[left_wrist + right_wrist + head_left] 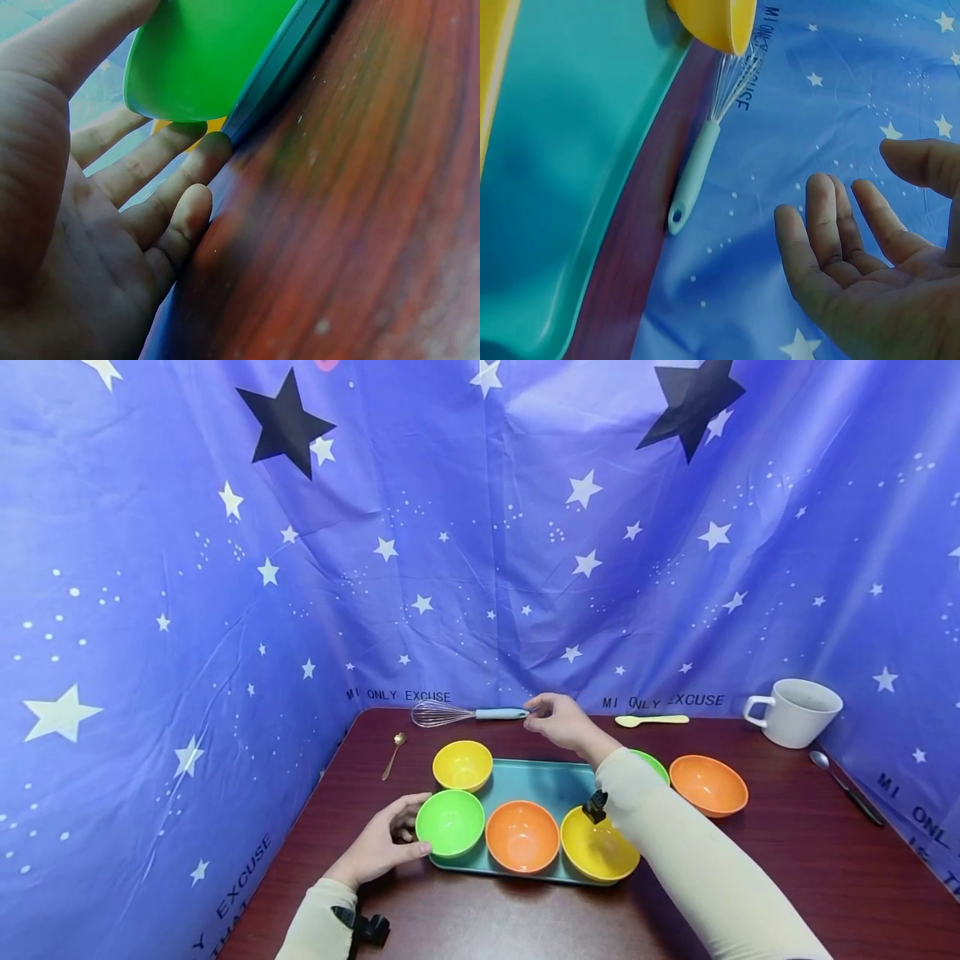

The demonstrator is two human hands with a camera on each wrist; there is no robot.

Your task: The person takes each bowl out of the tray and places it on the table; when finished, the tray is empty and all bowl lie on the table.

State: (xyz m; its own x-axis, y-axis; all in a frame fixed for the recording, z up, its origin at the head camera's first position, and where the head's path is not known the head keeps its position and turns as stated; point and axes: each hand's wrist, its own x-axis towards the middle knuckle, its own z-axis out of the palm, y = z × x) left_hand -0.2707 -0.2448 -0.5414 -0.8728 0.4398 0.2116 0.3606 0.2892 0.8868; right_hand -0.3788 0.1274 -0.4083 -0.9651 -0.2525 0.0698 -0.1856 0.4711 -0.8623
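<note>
My left hand (pixel 382 843) holds a green bowl (pixel 450 823) at the front left corner of a teal tray (pixel 543 777). Up close in the left wrist view, the thumb reaches its side and the fingertips (pixel 217 146) lie by its lower wall. My right hand (pixel 558 722) hovers beyond the tray's far edge, by the handle of a whisk (pixel 501 714). Nothing is between its fingers in the right wrist view, where the whisk (pixel 697 172) lies apart from them. An orange bowl (pixel 522 837) and a yellow bowl (pixel 600 847) continue the tray's front row.
Another yellow bowl (pixel 462 766) stands at the tray's back left. Beyond the right sleeve are a partly hidden green bowl (pixel 652 763) and an orange bowl (pixel 708 785). Around them lie a small gold spoon (pixel 393 755), yellow spoon (pixel 652 720), white mug (pixel 802 714) and black-handled spoon (pixel 847 789).
</note>
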